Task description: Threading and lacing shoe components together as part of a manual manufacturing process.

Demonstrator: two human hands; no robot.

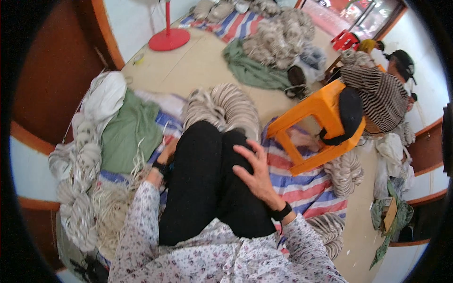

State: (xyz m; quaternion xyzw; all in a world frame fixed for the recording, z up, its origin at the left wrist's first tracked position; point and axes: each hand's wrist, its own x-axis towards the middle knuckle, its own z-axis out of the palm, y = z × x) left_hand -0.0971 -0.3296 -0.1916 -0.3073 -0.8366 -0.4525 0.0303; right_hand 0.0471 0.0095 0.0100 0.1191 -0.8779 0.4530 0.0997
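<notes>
On the floor around us lies a striped mat (302, 186), strewn with coiled bundles of pale cord (226, 106) and a green cloth (130, 132). Next in size, an orange plastic stool (311, 118) stands just beside our black-trousered knees (207, 160). Our right hand (255, 172) rests flat and open on the right knee, holding nothing. Our left hand (163, 158) dips beside the left knee among loose cord strands (115, 207); we cannot tell its grip.
</notes>
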